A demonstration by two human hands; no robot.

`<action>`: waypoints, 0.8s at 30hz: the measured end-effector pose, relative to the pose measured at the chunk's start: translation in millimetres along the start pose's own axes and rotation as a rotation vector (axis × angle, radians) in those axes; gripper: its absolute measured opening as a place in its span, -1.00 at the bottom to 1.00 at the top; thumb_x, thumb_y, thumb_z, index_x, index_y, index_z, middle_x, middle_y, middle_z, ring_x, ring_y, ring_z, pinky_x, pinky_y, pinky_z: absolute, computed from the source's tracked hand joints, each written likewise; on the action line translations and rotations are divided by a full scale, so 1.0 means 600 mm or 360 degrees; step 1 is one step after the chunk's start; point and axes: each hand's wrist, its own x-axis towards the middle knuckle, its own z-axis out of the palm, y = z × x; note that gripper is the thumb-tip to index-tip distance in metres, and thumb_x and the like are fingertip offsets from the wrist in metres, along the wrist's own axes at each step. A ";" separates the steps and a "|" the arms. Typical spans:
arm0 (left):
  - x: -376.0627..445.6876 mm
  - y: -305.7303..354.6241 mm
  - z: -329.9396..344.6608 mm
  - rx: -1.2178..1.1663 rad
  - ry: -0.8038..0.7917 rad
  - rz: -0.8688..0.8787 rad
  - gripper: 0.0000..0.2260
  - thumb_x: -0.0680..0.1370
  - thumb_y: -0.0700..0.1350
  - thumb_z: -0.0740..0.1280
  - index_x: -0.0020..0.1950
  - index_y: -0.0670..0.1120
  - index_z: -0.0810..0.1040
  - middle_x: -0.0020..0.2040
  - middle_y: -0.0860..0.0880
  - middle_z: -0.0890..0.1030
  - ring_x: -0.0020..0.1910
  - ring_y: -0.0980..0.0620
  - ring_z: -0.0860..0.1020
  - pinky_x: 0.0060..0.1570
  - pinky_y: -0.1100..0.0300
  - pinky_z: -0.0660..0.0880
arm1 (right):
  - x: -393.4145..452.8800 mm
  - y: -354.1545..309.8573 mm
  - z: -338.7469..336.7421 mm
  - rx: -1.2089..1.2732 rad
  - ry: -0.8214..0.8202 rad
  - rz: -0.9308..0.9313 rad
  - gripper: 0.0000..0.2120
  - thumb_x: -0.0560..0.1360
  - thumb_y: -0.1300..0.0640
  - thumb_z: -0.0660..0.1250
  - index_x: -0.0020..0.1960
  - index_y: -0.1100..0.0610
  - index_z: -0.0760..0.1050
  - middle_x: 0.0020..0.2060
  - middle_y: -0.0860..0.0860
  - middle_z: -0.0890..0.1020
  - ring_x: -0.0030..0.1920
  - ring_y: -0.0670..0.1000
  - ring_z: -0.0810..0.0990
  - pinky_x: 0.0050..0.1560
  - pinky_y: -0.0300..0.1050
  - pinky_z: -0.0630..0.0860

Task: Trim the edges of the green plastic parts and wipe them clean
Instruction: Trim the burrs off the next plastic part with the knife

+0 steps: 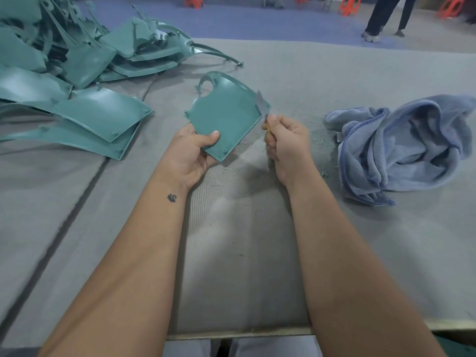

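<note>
My left hand [192,150] grips the near corner of a green plastic part [226,114], thumb on top, holding it tilted above the grey table [244,253]. My right hand [286,143] grips a small knife [261,105] by its handle. The grey blade points up and lies against the part's right edge. A crumpled blue towel [401,148] lies on the table to the right of my right hand.
A big heap of green plastic parts [77,55] fills the far left, with two flatter panels [98,117] stacked nearer. Fine green shavings [319,140] lie scattered around my right hand. A person's legs [386,16] and orange stools [349,5] stand beyond the table.
</note>
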 end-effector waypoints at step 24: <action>0.020 -0.004 0.007 0.0077 0.0155 0.0197 -0.87 0.61 -0.17 0.28 0.04 0.03 0.57 -0.13 0.08 0.67 -0.22 0.14 0.62 -0.23 0.20 0.56 | -0.030 -0.067 -0.040 -0.1779 0.1499 -0.0759 -0.61 0.40 0.17 0.25 0.21 0.03 0.51 0.39 0.15 0.30 0.34 0.18 0.30 0.32 0.13 0.13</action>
